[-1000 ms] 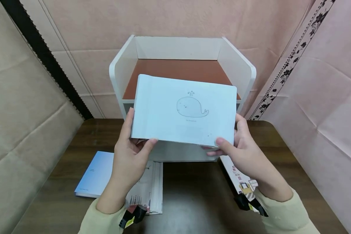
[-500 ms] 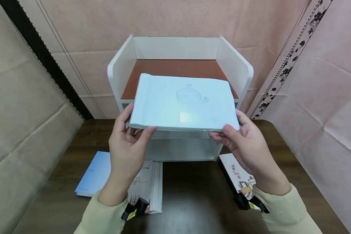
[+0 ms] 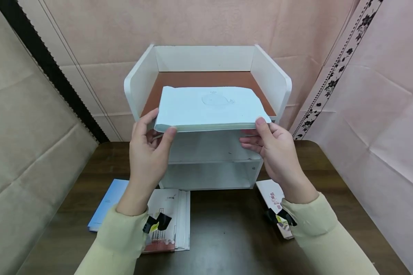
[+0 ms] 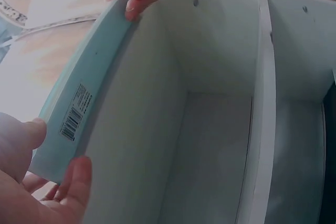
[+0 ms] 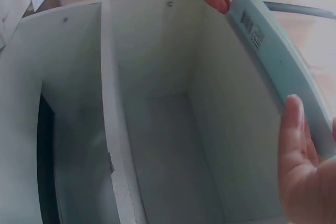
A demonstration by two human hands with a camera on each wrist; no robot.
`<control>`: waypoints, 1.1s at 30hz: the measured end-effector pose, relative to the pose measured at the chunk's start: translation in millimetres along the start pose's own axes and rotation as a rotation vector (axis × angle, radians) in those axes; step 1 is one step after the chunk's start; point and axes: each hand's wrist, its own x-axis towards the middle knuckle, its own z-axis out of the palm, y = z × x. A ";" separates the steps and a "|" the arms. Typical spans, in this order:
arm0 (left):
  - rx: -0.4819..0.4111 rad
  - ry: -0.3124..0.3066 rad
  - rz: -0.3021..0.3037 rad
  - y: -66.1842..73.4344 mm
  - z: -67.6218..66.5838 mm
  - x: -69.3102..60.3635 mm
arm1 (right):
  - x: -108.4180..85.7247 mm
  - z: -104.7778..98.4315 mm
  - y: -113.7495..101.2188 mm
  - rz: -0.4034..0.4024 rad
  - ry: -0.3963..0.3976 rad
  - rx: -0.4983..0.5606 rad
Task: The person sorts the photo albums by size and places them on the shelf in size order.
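Observation:
A light blue notebook with a whale drawing on its cover is held nearly flat in front of the upper level of a white shelf. My left hand grips its left end, thumb at the near edge. At the other end, my right hand pinches the near right corner, with the other fingers below. Both wrist views show the notebook from below, where a barcode label is visible. The shelf's compartment lies under it in those views.
On the wooden table, a blue book and a stack of pale books lie at the left, partly behind my left arm. A white book or box lies at the right. Pink cloth hangs behind the shelf.
Both hands have raised the notebook's near edge, tilting it from facing me to almost level. More of the shelf's lower compartments now shows beneath it.

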 end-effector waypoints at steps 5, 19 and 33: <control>0.091 -0.013 -0.028 -5.8 -0.1 8.1 | 11.6 3.1 2.4 0.107 -0.006 -0.069; 0.460 -0.033 -0.007 -9.2 6.5 25.7 | 34.4 6.8 8.0 0.197 -0.015 -0.082; 0.411 -0.051 0.112 -22.1 2.8 10.7 | 24.5 9.1 12.3 0.133 -0.022 -0.202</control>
